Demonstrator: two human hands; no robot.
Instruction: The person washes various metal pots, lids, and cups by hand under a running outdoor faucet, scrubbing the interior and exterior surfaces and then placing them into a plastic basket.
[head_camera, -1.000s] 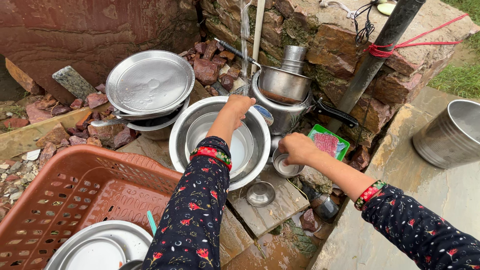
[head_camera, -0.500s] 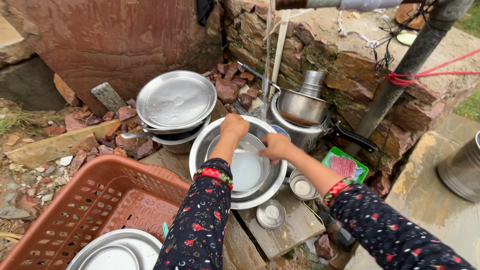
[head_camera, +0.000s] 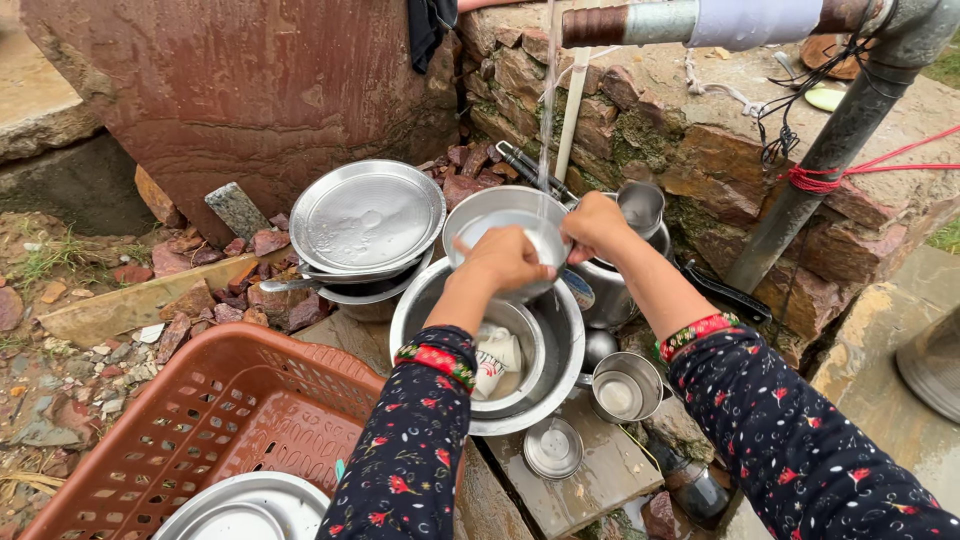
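Bowl (head_camera: 505, 225) raised, hands (head_camera: 550, 245) gripping.

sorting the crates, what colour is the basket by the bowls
Reddish-brown plastic basket, seen in the head view.

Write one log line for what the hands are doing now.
left hand: grips round steel bowl | right hand: grips bowl rim | water stream: falling into bowl | below: big steel basin
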